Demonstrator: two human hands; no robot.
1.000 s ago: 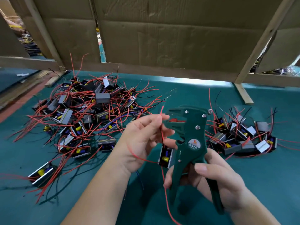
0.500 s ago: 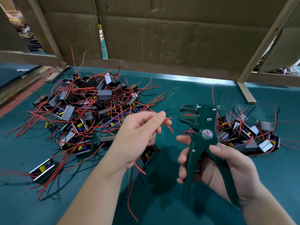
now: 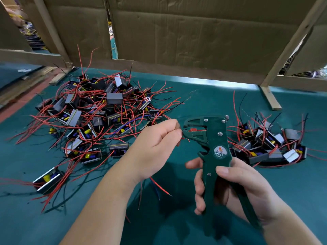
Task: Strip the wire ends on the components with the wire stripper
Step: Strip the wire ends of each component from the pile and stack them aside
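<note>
My right hand (image 3: 235, 188) grips the handles of a dark green wire stripper (image 3: 212, 145), held upright with its jaws pointing left. My left hand (image 3: 155, 147) pinches a thin red wire end (image 3: 184, 137) right at the stripper's jaws. More red wires (image 3: 160, 187) hang down below my left hand; the component they belong to is hidden behind the hand. A big heap of small components with red and black wires (image 3: 99, 119) lies on the left, and a smaller heap (image 3: 269, 145) lies on the right behind the stripper.
Everything rests on a teal table mat (image 3: 203, 103). A cardboard wall in a wooden frame (image 3: 194, 36) closes the back. A wooden foot (image 3: 270, 99) of that frame stands on the mat at the right. One lone component (image 3: 47, 179) lies at the near left.
My left hand has brought the pinched red wire end rightward up to the stripper's jaws. The stripper has shifted slightly left and nearer, closing the gap seen half a second ago.
</note>
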